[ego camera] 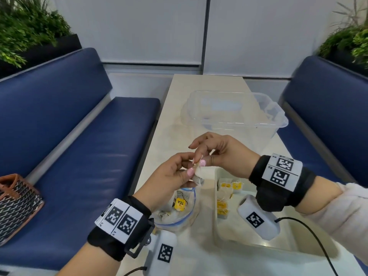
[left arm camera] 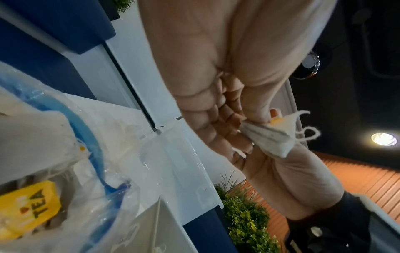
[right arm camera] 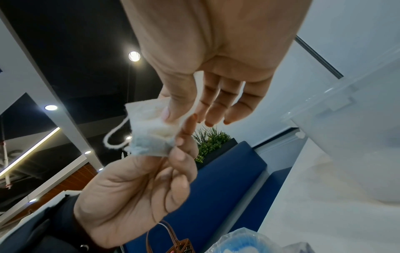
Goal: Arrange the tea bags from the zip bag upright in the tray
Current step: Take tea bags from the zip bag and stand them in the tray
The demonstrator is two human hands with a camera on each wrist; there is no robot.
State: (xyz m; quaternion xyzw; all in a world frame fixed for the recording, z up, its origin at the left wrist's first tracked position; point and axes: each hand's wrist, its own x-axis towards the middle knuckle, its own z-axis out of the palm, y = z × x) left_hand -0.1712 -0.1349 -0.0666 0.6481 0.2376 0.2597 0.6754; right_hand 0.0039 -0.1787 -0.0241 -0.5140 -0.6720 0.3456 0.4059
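Observation:
One white tea bag (ego camera: 197, 173) with a loose string is held in the air above the table between both hands. My left hand (ego camera: 192, 177) pinches its lower part from the left. My right hand (ego camera: 199, 163) pinches its top edge with thumb and forefinger, the other fingers spread. The same tea bag (left arm camera: 272, 137) shows in the left wrist view and, as the tea bag (right arm camera: 149, 130), in the right wrist view. Below the hands lies the open zip bag (ego camera: 179, 216) with more bags and a yellow TEA tag (ego camera: 180, 204). The white tray (ego camera: 216, 198) to its right holds several tea bags (ego camera: 225, 194).
A clear plastic container (ego camera: 233, 116) stands further back on the narrow white table (ego camera: 179, 136). Blue benches (ego camera: 89, 146) run along both sides. A woven handbag (ego camera: 18, 206) sits on the left bench. Black cables trail from my wrist cameras near the table's front edge.

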